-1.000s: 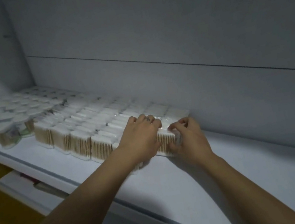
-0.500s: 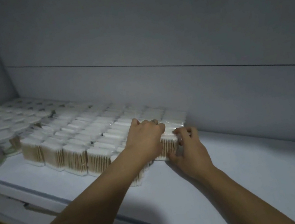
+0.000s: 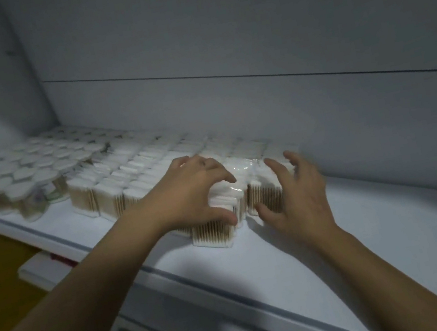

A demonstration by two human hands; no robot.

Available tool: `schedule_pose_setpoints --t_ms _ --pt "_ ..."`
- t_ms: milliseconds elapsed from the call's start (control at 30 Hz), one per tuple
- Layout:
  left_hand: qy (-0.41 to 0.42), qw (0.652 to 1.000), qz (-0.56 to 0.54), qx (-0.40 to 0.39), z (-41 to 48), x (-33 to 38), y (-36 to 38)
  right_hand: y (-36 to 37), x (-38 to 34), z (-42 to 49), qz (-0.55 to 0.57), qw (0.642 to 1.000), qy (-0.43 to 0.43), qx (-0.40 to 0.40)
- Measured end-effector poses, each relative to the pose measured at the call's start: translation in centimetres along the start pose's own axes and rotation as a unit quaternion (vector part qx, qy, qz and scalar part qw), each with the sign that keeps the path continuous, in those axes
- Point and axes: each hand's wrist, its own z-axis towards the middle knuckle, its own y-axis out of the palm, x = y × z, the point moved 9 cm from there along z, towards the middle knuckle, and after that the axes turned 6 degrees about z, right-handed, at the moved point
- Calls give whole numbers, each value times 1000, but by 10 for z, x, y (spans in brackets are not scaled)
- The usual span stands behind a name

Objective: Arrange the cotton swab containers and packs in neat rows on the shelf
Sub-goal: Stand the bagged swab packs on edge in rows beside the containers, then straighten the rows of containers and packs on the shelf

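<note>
Rectangular clear packs of wooden cotton swabs (image 3: 115, 183) stand in rows on the white shelf (image 3: 383, 229). Left of them is a blurred cluster of round white-lidded swab containers (image 3: 21, 179). My left hand (image 3: 190, 196) grips the front pack (image 3: 217, 231) at the right end of the rows, thumb on its front and fingers curled over its top. This pack sticks out toward the shelf edge. My right hand (image 3: 299, 197) has its fingers spread and touches the rightmost pack (image 3: 265, 196), thumb at its front face.
The shelf's right half is bare white surface up to the grey back panel (image 3: 248, 43). A grey strip runs along the shelf's front edge (image 3: 172, 275). A lower shelf (image 3: 43, 269) juts out below left, over a yellow floor.
My right hand has loosened from pinching the end pack and its fingers have spread. My left hand has shifted onto the front pack, which now stands further forward. The camera moved.
</note>
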Motion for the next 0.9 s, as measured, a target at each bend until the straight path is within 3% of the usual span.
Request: schedule_pose_setpoints --t_ms 233,400,633,900 --pt "-11 994 109 -4 -25 -5 24 5 -10 -8 11 999 -25 -26" --pt "-32 993 110 30 -23 0 28 4 -14 -14 18 998 -45 -38" --pt "-115 991 70 22 -53 -3 1 -7 -38 -14 25 995 -82 -58" --pt "-247 966 66 34 -144 -9 -45 -17 -119 -24 51 977 -173 -113"
